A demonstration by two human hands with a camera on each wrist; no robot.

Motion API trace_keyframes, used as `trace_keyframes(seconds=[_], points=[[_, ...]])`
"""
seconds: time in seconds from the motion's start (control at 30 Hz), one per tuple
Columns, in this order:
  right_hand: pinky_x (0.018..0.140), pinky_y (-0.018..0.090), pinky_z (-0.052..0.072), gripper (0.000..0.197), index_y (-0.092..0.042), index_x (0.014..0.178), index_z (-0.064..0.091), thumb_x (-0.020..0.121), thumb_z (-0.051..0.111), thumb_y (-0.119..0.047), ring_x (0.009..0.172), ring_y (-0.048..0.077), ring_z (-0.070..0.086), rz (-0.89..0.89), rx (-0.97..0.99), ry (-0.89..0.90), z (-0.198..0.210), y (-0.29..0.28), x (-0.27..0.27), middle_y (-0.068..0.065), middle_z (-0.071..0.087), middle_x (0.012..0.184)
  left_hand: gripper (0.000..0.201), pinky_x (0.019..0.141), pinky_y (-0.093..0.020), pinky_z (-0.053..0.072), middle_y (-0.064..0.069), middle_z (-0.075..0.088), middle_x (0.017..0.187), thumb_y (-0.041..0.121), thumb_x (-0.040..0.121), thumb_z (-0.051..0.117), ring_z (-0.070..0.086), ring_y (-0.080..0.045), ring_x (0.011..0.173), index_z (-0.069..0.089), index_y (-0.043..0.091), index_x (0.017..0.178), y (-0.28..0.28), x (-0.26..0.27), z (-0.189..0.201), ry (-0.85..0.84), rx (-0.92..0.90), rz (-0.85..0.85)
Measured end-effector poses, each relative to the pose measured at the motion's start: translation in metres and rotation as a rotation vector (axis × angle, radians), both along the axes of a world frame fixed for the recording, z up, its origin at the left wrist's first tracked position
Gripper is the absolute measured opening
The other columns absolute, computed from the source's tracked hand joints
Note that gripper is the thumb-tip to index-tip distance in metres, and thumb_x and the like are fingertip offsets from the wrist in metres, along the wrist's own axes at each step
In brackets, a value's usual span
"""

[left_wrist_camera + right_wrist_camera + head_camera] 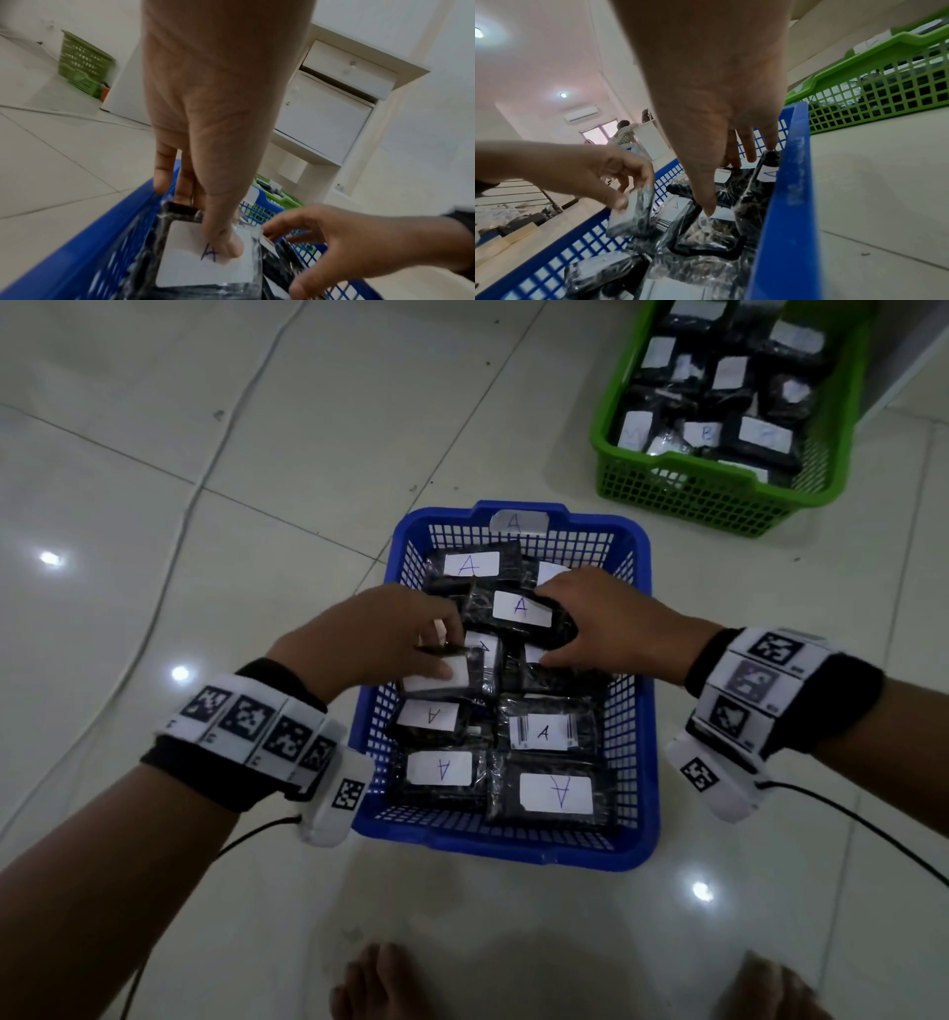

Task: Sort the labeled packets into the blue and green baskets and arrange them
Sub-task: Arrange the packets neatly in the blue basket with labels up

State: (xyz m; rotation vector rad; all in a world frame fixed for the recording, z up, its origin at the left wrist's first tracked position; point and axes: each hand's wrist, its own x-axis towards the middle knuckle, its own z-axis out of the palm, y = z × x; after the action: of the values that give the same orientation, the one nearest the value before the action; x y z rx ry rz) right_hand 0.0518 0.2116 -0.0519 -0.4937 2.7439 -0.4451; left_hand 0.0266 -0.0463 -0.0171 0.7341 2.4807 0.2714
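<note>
Dim indoor light, ceiling-lamp glare spots on glossy floor tiles [154, 428], blurred wide-angle edges.

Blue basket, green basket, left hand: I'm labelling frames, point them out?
Blue basket [513, 849]: head view, near rim.
Green basket [688, 492]: head view, front wall.
Left hand [369, 634]: head view, back of hand.

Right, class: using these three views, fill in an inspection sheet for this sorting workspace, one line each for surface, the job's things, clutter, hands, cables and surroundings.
Surface: glossy pale tiled floor.
Job's things: blue basket holds black packets labelled A; green basket holds more packets, one reading B, other labels too blurred to read.
Clutter: nothing seen beside the baskets in the head view.
Hands: left hand pinches a tilted packet; right hand grips another packet.
Cables: black cable trails from the right wrist band; a thin white line runs across the tiles.
Surroundings: white cabinet, bare feet.
</note>
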Motion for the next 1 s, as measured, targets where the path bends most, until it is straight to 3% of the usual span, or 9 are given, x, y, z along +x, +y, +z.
trace_keyframes(seconds=[0.13, 0.2, 0.27, 0.33, 0.57, 0.73, 0.87, 1.0], points=[[0.08, 0.032, 0.048, 0.053, -0.019, 0.118, 0.058, 0.074, 0.08, -0.04, 0.1, 0.019, 0.056, -0.009, 0.009, -0.006, -0.002, 0.0, 0.0, 0.0, 0.06, 0.11, 0.03, 0.069, -0.017, 0.046, 0.013, 0.068, 0.096, 0.034, 0.087, 0.076, 0.058, 0.006, 0.079, 0.065, 0.027, 0.114, 0.002, -0.008, 0.007, 0.016, 0.103, 0.125], [0.077, 0.031, 0.045, 0.049, -0.017, 0.118, 0.059, 0.077, 0.08, -0.032, 0.099, 0.02, 0.056, -0.022, 0.0, -0.018, 0.0, 0.0, -0.001, 0.002, 0.061, 0.109, 0.035, 0.072, -0.016, 0.046, 0.019, 0.065, 0.091, 0.034, 0.087, 0.077, 0.057, 0.01, 0.081, 0.062, 0.027, 0.118, 0.007, -0.006, 0.007, -0.03, 0.157, 0.161], [0.074, 0.032, 0.044, 0.045, -0.016, 0.115, 0.06, 0.076, 0.079, -0.029, 0.096, 0.021, 0.056, -0.024, 0.003, -0.029, 0.002, -0.001, -0.004, 0.003, 0.061, 0.106, 0.04, 0.077, -0.017, 0.047, 0.016, 0.067, 0.097, 0.034, 0.088, 0.076, 0.058, 0.009, 0.085, 0.059, 0.028, 0.124, 0.016, -0.001, 0.006, -0.111, 0.157, 0.109], [0.073, 0.033, 0.045, 0.043, -0.016, 0.113, 0.061, 0.076, 0.079, -0.028, 0.095, 0.021, 0.057, -0.027, 0.009, -0.024, 0.004, -0.002, -0.005, 0.004, 0.061, 0.104, 0.036, 0.071, -0.012, 0.041, 0.015, 0.069, 0.101, 0.031, 0.09, 0.075, 0.059, 0.009, 0.084, 0.061, 0.029, 0.123, 0.026, 0.005, 0.001, -0.153, 0.124, 0.034], [0.081, 0.032, 0.046, 0.058, -0.015, 0.124, 0.06, 0.071, 0.082, -0.027, 0.103, 0.022, 0.057, -0.083, -0.071, 0.006, 0.01, 0.0, 0.002, 0.005, 0.064, 0.112, 0.024, 0.073, -0.006, 0.036, 0.016, 0.067, 0.1, 0.021, 0.093, 0.071, 0.055, 0.013, 0.078, 0.073, 0.027, 0.116, 0.044, 0.009, -0.005, -0.121, 0.242, -0.006], [0.085, 0.037, 0.05, 0.058, -0.014, 0.123, 0.061, 0.071, 0.082, -0.026, 0.101, 0.022, 0.059, -0.108, -0.127, 0.004, 0.013, 0.004, 0.006, 0.005, 0.065, 0.112, 0.019, 0.081, -0.016, 0.05, 0.014, 0.073, 0.102, 0.022, 0.092, 0.072, 0.065, 0.002, 0.087, 0.075, 0.025, 0.111, 0.047, 0.011, -0.01, -0.144, 0.302, -0.044], [0.089, 0.041, 0.05, 0.061, -0.012, 0.126, 0.06, 0.07, 0.083, -0.025, 0.103, 0.023, 0.058, -0.121, -0.152, 0.01, 0.014, 0.006, 0.008, 0.007, 0.064, 0.114, 0.02, 0.08, -0.009, 0.051, 0.01, 0.075, 0.101, 0.022, 0.09, 0.076, 0.065, 0.01, 0.085, 0.077, 0.02, 0.11, 0.056, 0.026, -0.024, -0.218, 0.333, -0.102], [0.086, 0.038, 0.049, 0.062, -0.012, 0.126, 0.06, 0.071, 0.083, -0.027, 0.102, 0.023, 0.057, -0.097, -0.147, 0.028, 0.01, 0.007, 0.01, 0.007, 0.064, 0.113, 0.018, 0.084, -0.021, 0.057, 0.013, 0.076, 0.096, 0.029, 0.088, 0.078, 0.067, 0.006, 0.084, 0.078, 0.023, 0.104, 0.064, 0.032, -0.024, -0.149, 0.334, -0.15]])
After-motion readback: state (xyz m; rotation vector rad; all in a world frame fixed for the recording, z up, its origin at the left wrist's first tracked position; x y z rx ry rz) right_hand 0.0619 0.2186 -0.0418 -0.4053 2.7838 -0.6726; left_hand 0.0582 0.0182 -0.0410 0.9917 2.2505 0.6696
